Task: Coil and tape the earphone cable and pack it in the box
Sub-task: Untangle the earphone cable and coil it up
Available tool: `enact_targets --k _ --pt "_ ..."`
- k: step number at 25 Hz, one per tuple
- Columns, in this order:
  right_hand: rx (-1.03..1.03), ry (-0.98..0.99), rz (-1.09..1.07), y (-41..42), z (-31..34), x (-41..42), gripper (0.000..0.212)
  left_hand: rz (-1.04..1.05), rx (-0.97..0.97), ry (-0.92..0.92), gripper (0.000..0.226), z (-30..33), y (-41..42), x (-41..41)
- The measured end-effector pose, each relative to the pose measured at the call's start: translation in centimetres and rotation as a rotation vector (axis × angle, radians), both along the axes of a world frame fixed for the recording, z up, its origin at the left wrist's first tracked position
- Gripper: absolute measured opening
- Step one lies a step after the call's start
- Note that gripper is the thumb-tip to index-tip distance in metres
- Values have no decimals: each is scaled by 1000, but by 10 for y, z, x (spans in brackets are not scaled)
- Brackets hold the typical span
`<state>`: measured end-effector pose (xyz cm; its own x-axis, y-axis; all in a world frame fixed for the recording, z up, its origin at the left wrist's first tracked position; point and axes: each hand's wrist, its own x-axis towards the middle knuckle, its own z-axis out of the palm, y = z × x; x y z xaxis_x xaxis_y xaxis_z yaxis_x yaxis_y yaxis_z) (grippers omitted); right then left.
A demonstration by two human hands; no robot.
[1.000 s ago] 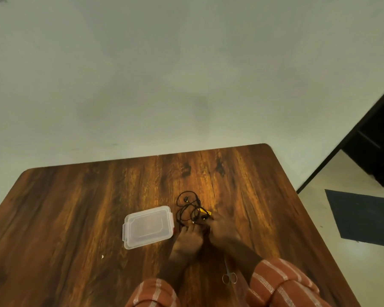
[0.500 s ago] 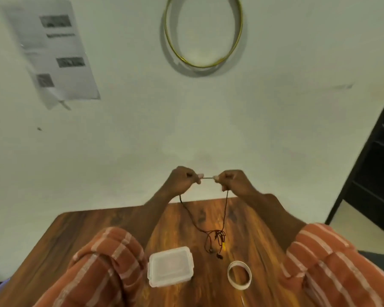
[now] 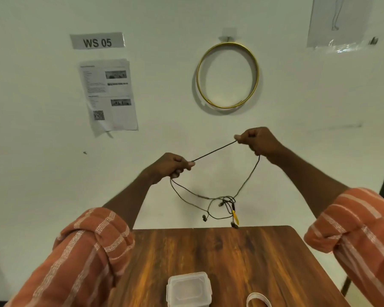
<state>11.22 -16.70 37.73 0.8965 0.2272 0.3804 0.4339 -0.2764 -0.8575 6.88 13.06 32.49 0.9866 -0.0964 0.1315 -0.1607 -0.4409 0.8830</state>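
Nearest: closed plastic box point(image 3: 189, 289) at the bench's point(image 3: 242, 258) near edge, lid on; tape roll point(image 3: 258, 301) just right of it, cut off by the frame; neither touched. Above the bench's far edge the earphone cable point(image 3: 215, 149) is off the surface entirely, held up in front of the wall. Left hand point(image 3: 172, 166) lower and nearer the body, grip pinched shut on the cable; right hand point(image 3: 256, 139) higher and farther out, grip likewise pinched on it. Between the two pinches the cable runs taut, long axis sloping up from left to right; the slack falls from both fists and meets below in a tangle point(image 3: 226, 201) with the earbuds and a yellow bit dangling, just clear of the bench edge. Judgement: still straightening, coil not started; tangle sits below and between the hands, a bit closer to the right one, so that hand looks better placed to feed slack while the left anchors the loops. Far wall: gold hoop point(image 3: 227, 75); WS 05 label point(image 3: 97, 41).
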Motion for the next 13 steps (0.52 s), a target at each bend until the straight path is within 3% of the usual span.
enact_targets --k 4,8,11,13 --pt "-82 60 -17 -24 -6 10 26 90 40 -60 21 -22 40 -2" --pt "-654 279 161 -50 -19 11 14 389 -251 -177 16 -34 69 -2" --pt "-507 438 212 -59 -34 19 15 550 -243 -251 19 -38 81 1" --pt "-629 433 208 -62 -42 23 18 575 -224 -254 16 -38 84 0"
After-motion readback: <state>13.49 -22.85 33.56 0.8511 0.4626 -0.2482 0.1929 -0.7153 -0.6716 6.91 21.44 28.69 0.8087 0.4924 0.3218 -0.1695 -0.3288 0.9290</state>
